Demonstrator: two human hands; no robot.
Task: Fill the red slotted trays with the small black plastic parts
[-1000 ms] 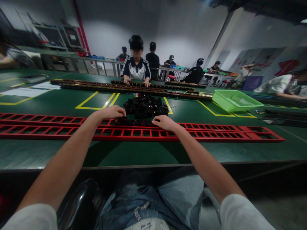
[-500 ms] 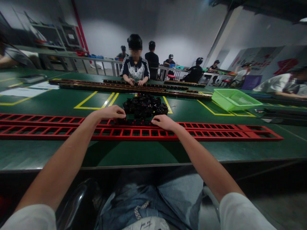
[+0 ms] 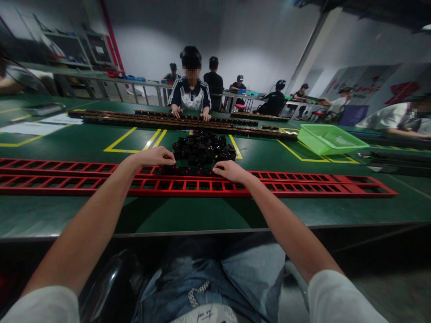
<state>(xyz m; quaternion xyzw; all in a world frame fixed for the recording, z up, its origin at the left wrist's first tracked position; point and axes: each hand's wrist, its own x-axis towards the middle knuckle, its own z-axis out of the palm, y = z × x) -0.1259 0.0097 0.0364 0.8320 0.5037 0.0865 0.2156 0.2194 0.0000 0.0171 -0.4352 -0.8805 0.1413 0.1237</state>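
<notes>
Two long red slotted frames (image 3: 289,192) lie side by side across the green table (image 3: 208,215). Small black parts (image 3: 193,171) sit in a row on the rear frame, between my hands. My left hand (image 3: 155,157) is closed at the left end of this row, fingertips pinched on something too small to make out. At the right end, my right hand (image 3: 229,171) is closed too, thumb and finger together over the frame; what they hold is hidden. Just behind the frames rises a heap of black parts (image 3: 204,148).
A green basket (image 3: 332,139) stands right of the heap. Long dark strips (image 3: 168,121) lie across the table's far side, where a person (image 3: 191,96) works opposite. Papers (image 3: 37,128) lie at the left. Another person (image 3: 393,119) leans in at the right.
My hands have stayed almost in place. Across the table, the person's hands have moved apart along the dark strips, and the nearest short strip has shifted slightly left.
</notes>
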